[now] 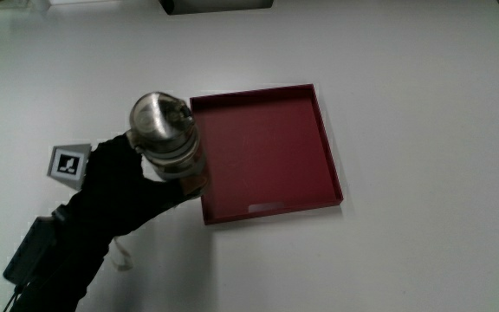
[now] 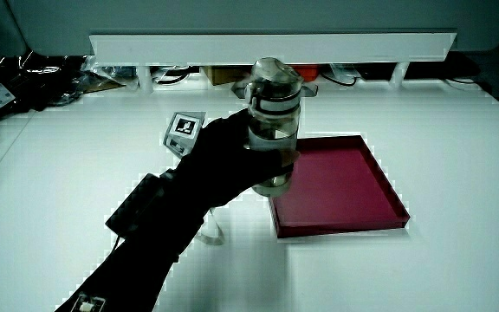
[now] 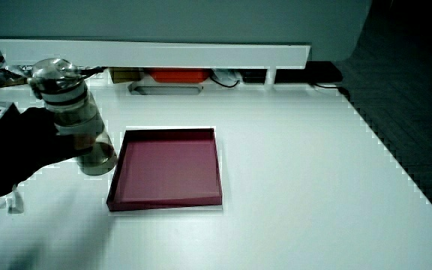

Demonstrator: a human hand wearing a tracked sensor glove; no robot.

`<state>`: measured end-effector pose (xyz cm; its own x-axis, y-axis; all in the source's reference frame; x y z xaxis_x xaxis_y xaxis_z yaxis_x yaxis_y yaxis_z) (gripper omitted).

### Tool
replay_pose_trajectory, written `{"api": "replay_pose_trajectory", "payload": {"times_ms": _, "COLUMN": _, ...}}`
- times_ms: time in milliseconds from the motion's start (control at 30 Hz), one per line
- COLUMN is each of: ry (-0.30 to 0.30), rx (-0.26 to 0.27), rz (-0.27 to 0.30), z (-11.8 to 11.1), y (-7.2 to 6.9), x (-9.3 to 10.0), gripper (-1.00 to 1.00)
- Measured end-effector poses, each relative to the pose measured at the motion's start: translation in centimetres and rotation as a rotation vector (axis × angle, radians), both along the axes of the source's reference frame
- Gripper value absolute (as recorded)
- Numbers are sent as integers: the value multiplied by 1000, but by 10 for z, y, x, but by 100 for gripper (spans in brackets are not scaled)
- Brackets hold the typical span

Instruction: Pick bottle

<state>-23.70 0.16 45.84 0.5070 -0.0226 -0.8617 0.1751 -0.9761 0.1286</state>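
Note:
A clear bottle (image 1: 165,139) with a metal cap stands upright beside the red tray (image 1: 319,130), at the tray's edge; it shows in both side views (image 2: 273,121) (image 3: 73,116). The gloved hand (image 1: 132,178) is wrapped around the bottle's body, fingers curled on it (image 2: 232,160) (image 3: 28,139). Whether the bottle's base touches the table I cannot tell. The patterned cube (image 1: 69,163) sits on the back of the hand.
The shallow red tray (image 2: 379,178) (image 3: 208,139) holds nothing. A low white partition (image 2: 271,45) (image 3: 152,52) runs along the table's edge farthest from the person, with cables and small items under it.

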Motion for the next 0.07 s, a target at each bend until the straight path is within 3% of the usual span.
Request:
{"api": "replay_pose_trajectory", "payload": {"times_ms": 33, "ry": -60, "rx": -8, "rz": -1, "z": 0, "y": -4, "x": 2, "gripper": 100}}
{"api": "replay_pose_trajectory", "payload": {"times_ms": 67, "ry": 1, "rx": 8, "rz": 3, "z": -5, "y": -7, "x": 9, "gripper": 100}}
